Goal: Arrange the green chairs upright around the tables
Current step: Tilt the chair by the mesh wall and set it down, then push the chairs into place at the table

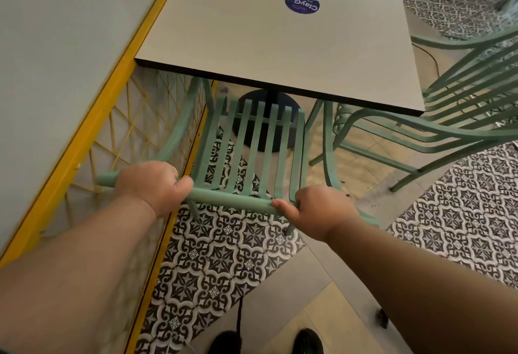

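A green slatted chair (253, 143) stands upright in front of me, its seat tucked partly under the near edge of a grey square table (280, 53). My left hand (152, 182) grips the left part of the chair's top back rail. My right hand (319, 210) grips the right end of the same rail. A second green chair (448, 118) sits at the table's right side, its slatted seat partly under the tabletop.
A yellow-framed partition with yellow string mesh (92, 134) runs close along the left. The table's black round base (266, 120) stands under its middle. A blue round sticker (302, 3) lies on the tabletop. Patterned floor tiles lie below; my shoes show at the bottom.
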Demonstrator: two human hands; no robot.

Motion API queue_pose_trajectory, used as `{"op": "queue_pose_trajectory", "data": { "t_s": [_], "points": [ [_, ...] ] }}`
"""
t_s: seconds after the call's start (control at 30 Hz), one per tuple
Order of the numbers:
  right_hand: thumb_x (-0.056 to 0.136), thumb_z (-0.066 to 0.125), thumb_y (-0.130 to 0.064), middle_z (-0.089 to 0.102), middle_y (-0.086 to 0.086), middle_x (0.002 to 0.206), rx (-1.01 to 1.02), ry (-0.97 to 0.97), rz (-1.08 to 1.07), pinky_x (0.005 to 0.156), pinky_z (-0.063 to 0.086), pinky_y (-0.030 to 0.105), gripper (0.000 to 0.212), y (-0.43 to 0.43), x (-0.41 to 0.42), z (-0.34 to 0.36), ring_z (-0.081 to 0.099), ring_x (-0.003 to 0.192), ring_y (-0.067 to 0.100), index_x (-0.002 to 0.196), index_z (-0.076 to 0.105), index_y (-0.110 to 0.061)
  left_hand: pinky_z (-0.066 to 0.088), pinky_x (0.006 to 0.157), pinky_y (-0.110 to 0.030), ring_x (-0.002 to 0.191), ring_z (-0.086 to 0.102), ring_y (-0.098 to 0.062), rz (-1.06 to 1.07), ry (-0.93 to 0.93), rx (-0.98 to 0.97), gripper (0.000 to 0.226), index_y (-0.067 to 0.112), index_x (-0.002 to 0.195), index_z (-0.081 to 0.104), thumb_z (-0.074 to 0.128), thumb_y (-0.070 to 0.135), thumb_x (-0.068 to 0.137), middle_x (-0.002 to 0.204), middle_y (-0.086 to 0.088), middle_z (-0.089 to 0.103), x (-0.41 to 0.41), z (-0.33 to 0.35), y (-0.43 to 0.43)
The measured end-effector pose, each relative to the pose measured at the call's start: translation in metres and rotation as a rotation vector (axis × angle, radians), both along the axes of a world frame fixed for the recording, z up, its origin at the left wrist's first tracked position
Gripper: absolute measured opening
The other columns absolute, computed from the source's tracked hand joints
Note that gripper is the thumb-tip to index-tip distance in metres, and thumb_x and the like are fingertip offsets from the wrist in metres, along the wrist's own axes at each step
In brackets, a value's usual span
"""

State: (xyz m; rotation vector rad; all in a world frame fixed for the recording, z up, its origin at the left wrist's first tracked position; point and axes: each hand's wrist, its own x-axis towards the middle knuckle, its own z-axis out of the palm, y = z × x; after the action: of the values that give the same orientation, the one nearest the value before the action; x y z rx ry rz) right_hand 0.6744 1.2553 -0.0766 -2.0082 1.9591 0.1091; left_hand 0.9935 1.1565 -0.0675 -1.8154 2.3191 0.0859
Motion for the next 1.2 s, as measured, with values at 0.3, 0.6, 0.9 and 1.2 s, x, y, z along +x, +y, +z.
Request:
{"op": "queue_pose_trajectory", "data": {
  "t_s": [0.3,0.6,0.9,1.2],
  "points": [
    [0.064,-0.005,-0.104,0.051,-0.005,0.048,-0.018,0.021,-0.008,0.035,0.034,0.022,0.1,-0.002,-0.001,-0.005,0.044,0.039,0.007,0.061,0.057,-0.025,0.028,0.05,-0.029,0.051,0.048,-0.016,0.039,0.018,0.023,0.06,0.019,0.054,0.056,0.012,0.059,0.068,0.052,0.003,0.053,0.002,-0.004,-0.003],
    [0.089,0.022,-0.085,0.06,-0.007,0.074,0.03,-0.062,-0.041,0.057,0.053,0.031,0.068,-0.005,-0.004,0.021,0.06,0.068,0.016,0.08,0.06,-0.029,0.033,0.115,-0.055,0.129,0.05,-0.029,0.185,0.002,0.214,0.056,0.02,0.133,0.058,0.022,0.051,0.104,0.133,-0.006,0.061,-0.04,0.031,0.027],
    [0.097,0.035,-0.064,0.064,0.009,0.131,-0.134,-0.092,-0.393,0.096,0.046,0.044,0.065,0.158,-0.043,0.095,0.057,0.119,0.03,0.14,0.056,-0.019,0.044,0.109,-0.057,0.134,0.048,-0.027,-0.203,0.36,0.2,0.058,0.023,0.151,0.044,0.046,0.05,0.1,0.145,-0.004,0.055,-0.085,0.103,0.135],
    [0.101,0.042,-0.056,0.066,0.015,0.133,-0.076,-0.058,-0.739,0.1,0.048,0.045,0.058,0.291,-0.156,0.132,0.059,0.122,0.035,0.136,0.06,-0.013,0.047,0.106,-0.05,0.133,0.052,-0.024,-0.568,0.374,0.164,0.057,0.025,0.15,0.044,0.049,0.05,0.099,0.146,-0.003,0.057,-0.255,0.118,0.162]
  ]
}}
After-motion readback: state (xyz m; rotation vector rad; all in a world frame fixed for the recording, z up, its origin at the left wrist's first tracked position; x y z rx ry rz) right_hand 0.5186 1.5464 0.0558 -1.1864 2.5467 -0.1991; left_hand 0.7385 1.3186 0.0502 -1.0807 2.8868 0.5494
